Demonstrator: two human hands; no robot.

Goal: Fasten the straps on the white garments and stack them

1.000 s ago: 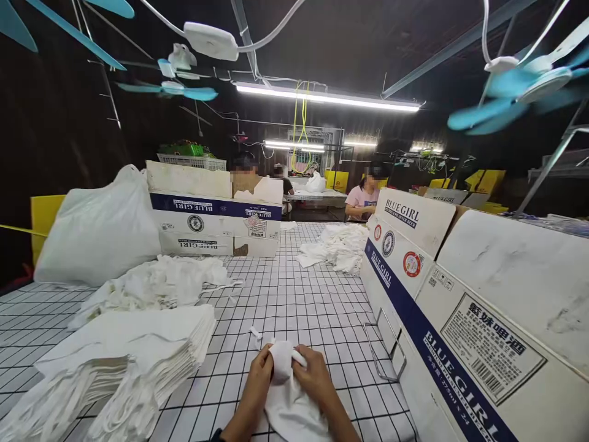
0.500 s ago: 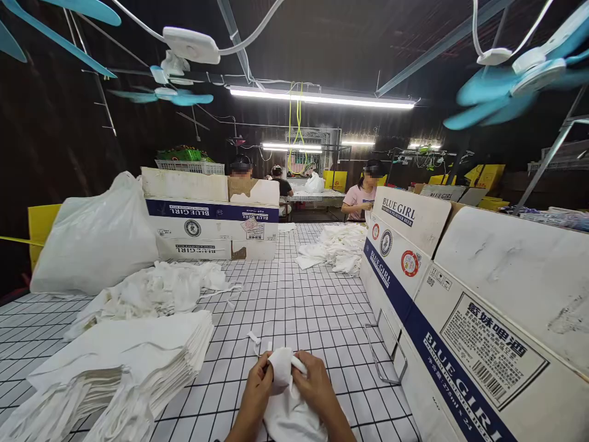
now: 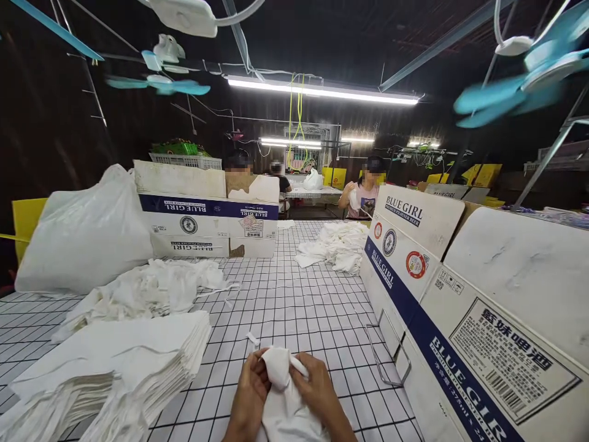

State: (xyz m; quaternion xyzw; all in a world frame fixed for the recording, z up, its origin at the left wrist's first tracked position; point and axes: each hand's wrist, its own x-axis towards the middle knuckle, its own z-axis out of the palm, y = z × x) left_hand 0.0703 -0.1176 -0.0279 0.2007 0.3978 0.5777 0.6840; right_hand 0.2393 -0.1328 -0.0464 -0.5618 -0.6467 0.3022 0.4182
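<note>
Fabric (image 3: 292,411), white and bunched, is held at the middle of the near edge of the gridded table (image 3: 260,294), a left hand (image 3: 251,393) pinching its upper fold between thumb and fingers while a right hand (image 3: 317,387) pinches a narrow rolled end (image 3: 299,366) beside it. A small white scrap (image 3: 253,339) lies just beyond. Toward the near left corner, a stack of white cloth pieces (image 3: 119,344) rests in layers; behind it sprawls a loose white heap (image 3: 150,288). A bulging white plastic bag (image 3: 92,233) stands along the left edge, its contents hidden by the plastic. Beside it, a carton (image 3: 205,227) printed "BLUE GIRL" upside down stands toward the far edge, its inside concealed by the front wall. Along the right edge, a beer carton (image 3: 414,294) carries the same name, its interior also out of sight; a wire stand (image 3: 377,356) is just beside its base. Toward the far edge, near that carton, lies a second white heap (image 3: 334,247). Beyond, a co-worker in pink (image 3: 369,206) holds white cloth (image 3: 355,197), and something green (image 3: 177,148) shows above a white crate (image 3: 188,162).
</note>
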